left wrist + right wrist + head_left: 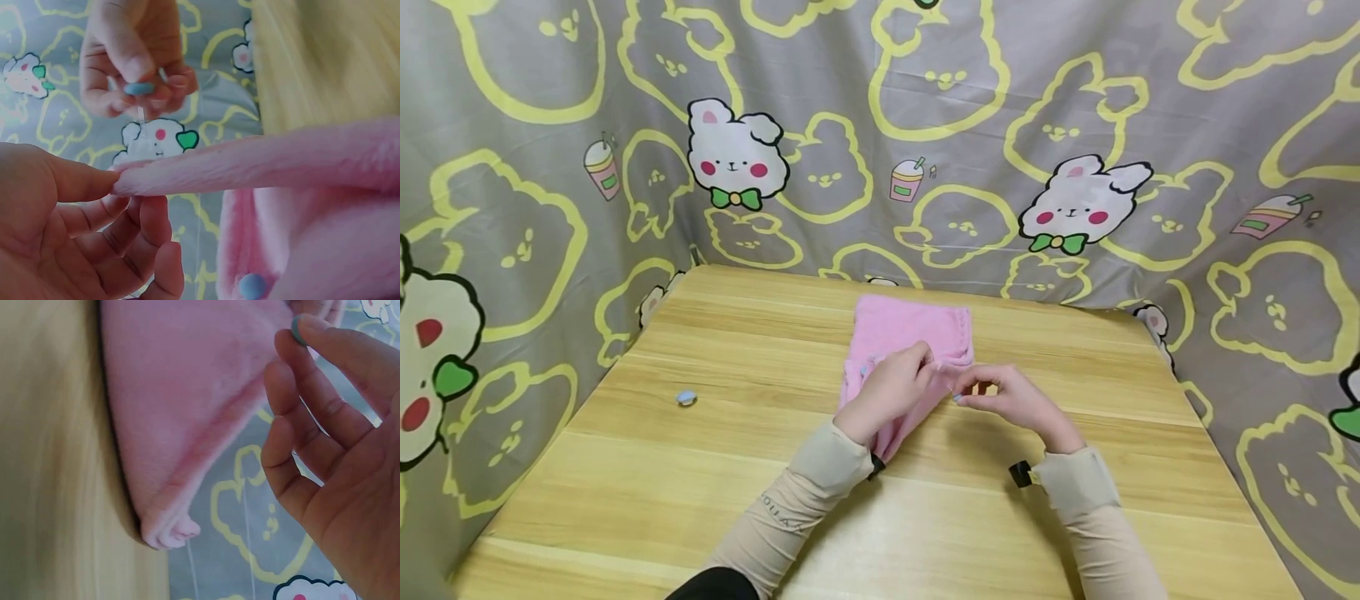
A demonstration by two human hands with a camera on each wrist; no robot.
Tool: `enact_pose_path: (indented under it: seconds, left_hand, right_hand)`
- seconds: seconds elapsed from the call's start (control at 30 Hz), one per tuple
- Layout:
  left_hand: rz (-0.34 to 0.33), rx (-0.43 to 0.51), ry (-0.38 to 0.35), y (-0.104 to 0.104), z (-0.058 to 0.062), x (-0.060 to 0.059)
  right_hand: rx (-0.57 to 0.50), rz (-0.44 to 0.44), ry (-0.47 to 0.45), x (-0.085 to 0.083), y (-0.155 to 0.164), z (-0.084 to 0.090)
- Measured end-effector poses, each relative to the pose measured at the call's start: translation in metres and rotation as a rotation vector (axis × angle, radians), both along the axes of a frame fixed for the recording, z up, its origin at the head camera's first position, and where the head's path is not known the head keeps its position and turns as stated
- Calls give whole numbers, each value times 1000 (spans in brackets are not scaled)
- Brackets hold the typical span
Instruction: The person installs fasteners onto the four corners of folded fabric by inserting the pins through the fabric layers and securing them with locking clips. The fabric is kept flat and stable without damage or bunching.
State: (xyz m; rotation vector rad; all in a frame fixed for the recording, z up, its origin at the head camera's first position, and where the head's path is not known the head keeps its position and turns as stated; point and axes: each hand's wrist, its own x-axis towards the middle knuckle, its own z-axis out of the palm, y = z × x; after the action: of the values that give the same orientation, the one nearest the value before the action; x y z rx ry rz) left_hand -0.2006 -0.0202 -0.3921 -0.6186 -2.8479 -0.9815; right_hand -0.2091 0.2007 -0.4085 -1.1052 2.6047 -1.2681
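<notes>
1. Beige sleeves enter from the near bench edge, a dark strap showing at each wrist; both forearms angle in toward the pink towel.
2. Pink towel: fluffy, folded, lying on the pale wood bench just past its middle, toward the far edge. Its near part is covered by the left hand.
3. Left hand: rests on the towel's near half. Fingers curled, thumb and fingertips pinching a raised fold of the towel's edge; the left wrist view shows the fold stretched out level from the pinch.
4. Right hand: just right of the towel's near right corner, close to the left hand but not touching it. Thumb and fingertips pinch a small blue button; the other fingers are loosely bent. Right wrist view shows the same button at the fingertips, beside the towel's edge.
5. A thin pale line hangs below the held button in the left wrist view; cannot tell what it is.
6. Second blue button sits on the towel's surface, below the pinched fold.
7. Loose blue button lies on the bench well left of the towel.
8. Grey curtain with yellow outlines and white rabbits hangs behind and to both sides of the towel.
</notes>
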Motion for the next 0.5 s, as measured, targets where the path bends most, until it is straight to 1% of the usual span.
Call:
enact_pose_path:
  seconds: [0.07, 0.2, 0.37, 0.5]
  left_hand:
    - [0, -11, 3, -1, 2, 1]
    - [-21, -22, 8, -1, 4, 4]
    - [-53, -32, 29, 1, 6, 7]
    - [-45, -52, 52, 2, 7, 9]
  right_hand:
    - [1, -11, 0, -1, -2, -3]
    - [-6, -30, 8, -2, -5, -8]
    - [-23, -47, 45, -2, -9, -11]
    - [-23, -87, 76, -2, -11, -12]
